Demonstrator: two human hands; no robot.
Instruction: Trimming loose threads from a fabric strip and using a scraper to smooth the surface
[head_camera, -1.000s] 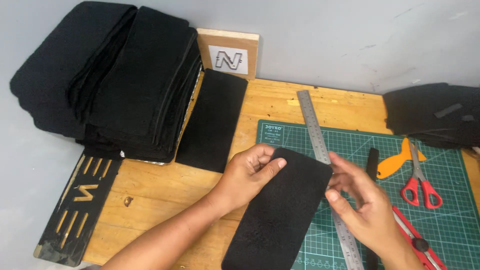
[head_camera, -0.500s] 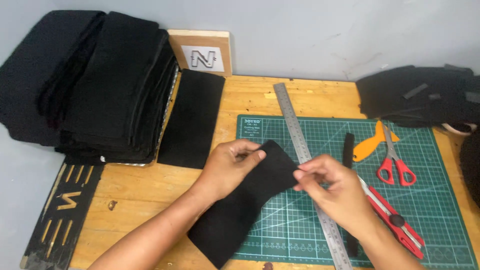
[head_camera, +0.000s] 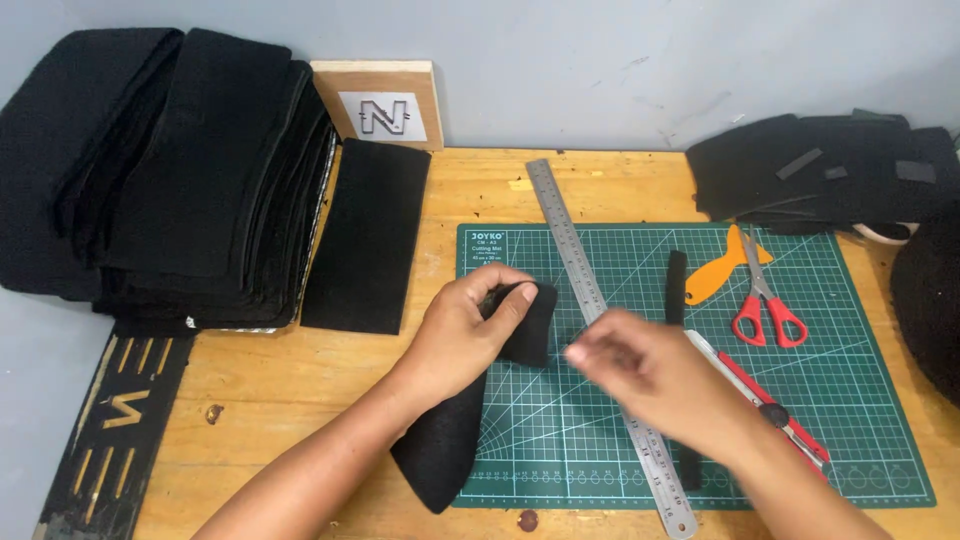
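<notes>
left hand (head_camera: 470, 330) grips black felt piece (head_camera: 450, 440), now folded narrower than before | right hand (head_camera: 640, 365) has let go, blurred, fingers loosely curled, empty over steel ruler (head_camera: 600, 320) | fold is progressing

Two bare forearms enter from the bottom edge, one from the lower left and one from the lower right. No sleeve shows on either; both are uncovered as far as the frame reaches. The left hand (head_camera: 465, 335) wears no glove, ring or watch that can be seen, and its wrist is bare. The right hand (head_camera: 650, 375) is blurred, so fine detail on it cannot be made out, but no glove, band or sleeve shows there either. The nails on the left fingers (head_camera: 510, 297) look short and plain.
</notes>
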